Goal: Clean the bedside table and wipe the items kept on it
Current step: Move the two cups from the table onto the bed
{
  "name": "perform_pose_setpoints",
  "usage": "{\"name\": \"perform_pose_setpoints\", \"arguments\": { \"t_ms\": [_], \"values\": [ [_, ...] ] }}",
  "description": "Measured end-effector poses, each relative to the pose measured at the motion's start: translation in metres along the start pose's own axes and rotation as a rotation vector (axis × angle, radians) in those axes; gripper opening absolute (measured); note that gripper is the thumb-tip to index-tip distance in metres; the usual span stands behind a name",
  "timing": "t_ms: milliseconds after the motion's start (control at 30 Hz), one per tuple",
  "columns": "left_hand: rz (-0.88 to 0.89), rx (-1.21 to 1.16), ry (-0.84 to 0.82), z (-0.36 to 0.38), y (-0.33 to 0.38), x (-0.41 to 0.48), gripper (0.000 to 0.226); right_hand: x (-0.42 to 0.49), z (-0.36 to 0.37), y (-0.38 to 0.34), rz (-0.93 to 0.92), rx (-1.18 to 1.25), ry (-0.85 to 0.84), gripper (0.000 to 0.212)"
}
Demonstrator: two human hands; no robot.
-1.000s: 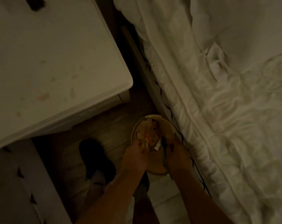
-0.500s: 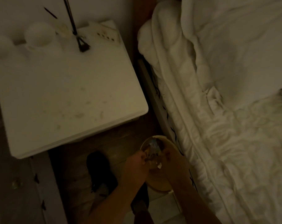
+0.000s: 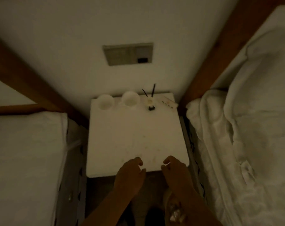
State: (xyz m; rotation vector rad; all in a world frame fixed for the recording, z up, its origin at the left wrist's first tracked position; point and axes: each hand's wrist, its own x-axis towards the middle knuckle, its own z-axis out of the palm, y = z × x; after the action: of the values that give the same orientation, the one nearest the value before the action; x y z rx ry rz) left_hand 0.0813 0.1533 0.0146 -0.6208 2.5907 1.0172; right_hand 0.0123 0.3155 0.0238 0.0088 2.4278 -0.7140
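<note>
Dim bedroom: the smooth, square white desk [image 3: 135, 136], faintly stained, stands between the flat-sheeted left bed [image 3: 24, 152] and the rumpled right bed [image 3: 244, 144]. Round white cups [image 3: 130, 99] line its far edge. My left hand [image 3: 130, 175] and right hand [image 3: 176, 174] hover at its near edge, fingers [image 3: 137, 161] loosely curled, holding nothing.

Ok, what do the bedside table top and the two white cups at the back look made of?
Bedside table: looks like white painted or laminated board, flat and matt, with faint stains. Left cup and right cup: plain white, smooth, possibly ceramic or plastic; too dim and blurred to tell.
</note>
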Motion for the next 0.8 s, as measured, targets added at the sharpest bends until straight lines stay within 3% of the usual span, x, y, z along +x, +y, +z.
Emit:
{"name": "perform_pose_setpoints", "arguments": {
  "t_ms": [233,400,800],
  "values": [
    [-0.037,0.015,0.138,-0.083,-0.052,0.044,0.020,0.041,0.005,-0.093,-0.148,-0.154,0.053,0.019],
    [0.035,0.038,0.191,-0.124,-0.070,0.073,0.024,0.069,0.005,-0.139,-0.215,-0.197,0.116,0.025],
    [0.006,-0.030,0.293,-0.159,-0.087,0.166,0.048,0.148,0.042,-0.195,-0.453,-0.232,0.318,0.081]
  ]
}}
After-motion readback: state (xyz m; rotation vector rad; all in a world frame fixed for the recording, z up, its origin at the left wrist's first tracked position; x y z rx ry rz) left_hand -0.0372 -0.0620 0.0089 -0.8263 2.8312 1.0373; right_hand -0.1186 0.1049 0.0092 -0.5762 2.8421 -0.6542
